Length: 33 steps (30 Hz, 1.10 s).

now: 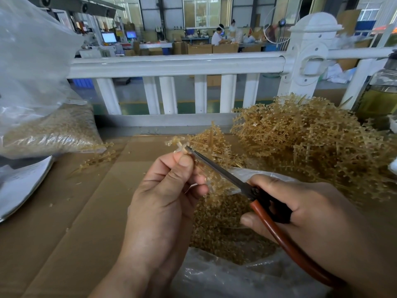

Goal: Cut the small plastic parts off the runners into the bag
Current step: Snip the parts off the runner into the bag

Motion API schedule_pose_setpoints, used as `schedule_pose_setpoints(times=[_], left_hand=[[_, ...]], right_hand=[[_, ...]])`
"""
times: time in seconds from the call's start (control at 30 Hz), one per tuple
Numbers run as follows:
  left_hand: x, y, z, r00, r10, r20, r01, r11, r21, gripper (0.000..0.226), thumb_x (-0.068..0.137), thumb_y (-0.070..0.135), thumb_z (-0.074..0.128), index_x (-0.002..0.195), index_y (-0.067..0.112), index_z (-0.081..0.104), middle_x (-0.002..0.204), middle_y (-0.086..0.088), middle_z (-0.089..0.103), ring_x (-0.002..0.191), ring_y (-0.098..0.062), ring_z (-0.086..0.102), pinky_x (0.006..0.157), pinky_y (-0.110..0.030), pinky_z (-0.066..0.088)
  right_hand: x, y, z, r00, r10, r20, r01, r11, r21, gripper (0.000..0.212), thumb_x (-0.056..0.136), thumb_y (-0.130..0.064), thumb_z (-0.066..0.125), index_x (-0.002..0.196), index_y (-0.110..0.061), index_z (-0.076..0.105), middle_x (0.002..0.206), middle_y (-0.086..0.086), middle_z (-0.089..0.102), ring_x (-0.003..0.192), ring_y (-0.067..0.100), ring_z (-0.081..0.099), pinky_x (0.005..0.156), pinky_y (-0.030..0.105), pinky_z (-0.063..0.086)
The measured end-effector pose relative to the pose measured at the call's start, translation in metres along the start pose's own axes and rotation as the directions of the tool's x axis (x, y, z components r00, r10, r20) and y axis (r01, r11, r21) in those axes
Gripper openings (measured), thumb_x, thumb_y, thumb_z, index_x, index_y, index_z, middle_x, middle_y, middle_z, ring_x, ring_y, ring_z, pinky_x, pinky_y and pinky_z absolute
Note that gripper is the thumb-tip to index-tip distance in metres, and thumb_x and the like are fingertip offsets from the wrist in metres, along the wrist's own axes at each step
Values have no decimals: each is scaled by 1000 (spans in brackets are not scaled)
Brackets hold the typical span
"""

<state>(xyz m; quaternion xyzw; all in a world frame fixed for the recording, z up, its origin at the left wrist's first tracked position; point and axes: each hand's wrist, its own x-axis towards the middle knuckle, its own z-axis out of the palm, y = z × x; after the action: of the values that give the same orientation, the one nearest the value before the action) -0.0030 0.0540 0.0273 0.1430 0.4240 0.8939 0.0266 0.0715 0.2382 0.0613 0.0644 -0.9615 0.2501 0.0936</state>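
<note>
No text, label, brand or number is legible anywhere, neither on the distant monitor screens (109, 37) nor on the cardboard boxes (199, 49).

Shows a bare left hand (163, 203) with a broad back, creased knuckles and a short, rounded thumbnail. Shows a bare right hand (305, 211) with the same short-trimmed nails and fine skin lines. Continues into a bare left forearm (129, 274) at the lower edge.
</note>
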Motion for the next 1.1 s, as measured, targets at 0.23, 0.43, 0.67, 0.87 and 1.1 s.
schedule_pose_setpoints(times=[0.23, 0.43, 0.67, 0.87, 1.1], left_hand=[[0, -1, -1, 1000, -3, -1, 3, 1000, -1, 14, 86, 20, 65, 73, 21, 70, 69, -3, 58, 61, -11, 57, 57, -21, 51], [1, -1, -2, 1000, 4, 15, -4, 1000, 6, 11, 86, 22, 70, 75, 22, 70, 72, -1, 61, 63, -9, 58, 59, -21, 52], [-2, -2, 1, 1000, 28, -5, -28, 997, 71, 14, 89, 20, 70, 75, 21, 69, 72, -3, 60, 64, -11, 58, 59, -23, 51], [-4, -4, 2, 996, 88, 13, -89, 986, 143, 7, 86, 14, 67, 83, 21, 66, 73, -5, 59, 65, -14, 59, 61, -25, 52], [-1, -3, -4, 987, 156, -47, -135, 946, 293, 10, 89, 27, 61, 80, 23, 65, 73, -6, 66, 69, -19, 65, 73, -37, 55]], right_hand=[[0, 3, 5, 1000, 5, -31, -4, 1000, 18, 63, 69, -91, 41, 118, -53, 47, 85, -28, 65, 74, -9, 63, 64, 15, 48], [0, 2, 6, 1000, -6, 2, 6, 1000, 11, 57, 71, -90, 42, 112, -52, 50, 98, -31, 58, 81, -7, 61, 75, 13, 47], [0, 3, 7, 1000, -14, -28, 15, 1000, 10, 59, 71, -90, 42, 119, -55, 46, 103, -36, 54, 85, -12, 58, 79, 9, 44], [1, 3, 8, 999, -25, -39, 25, 1000, 3, 53, 72, -86, 44, 107, -47, 54, 95, -26, 58, 77, -2, 60, 70, 21, 48], [1, 4, 9, 998, -36, -58, 33, 998, -56, 51, 75, -84, 44, 107, -45, 55, 82, -25, 57, 69, -2, 58, 53, 20, 47]])
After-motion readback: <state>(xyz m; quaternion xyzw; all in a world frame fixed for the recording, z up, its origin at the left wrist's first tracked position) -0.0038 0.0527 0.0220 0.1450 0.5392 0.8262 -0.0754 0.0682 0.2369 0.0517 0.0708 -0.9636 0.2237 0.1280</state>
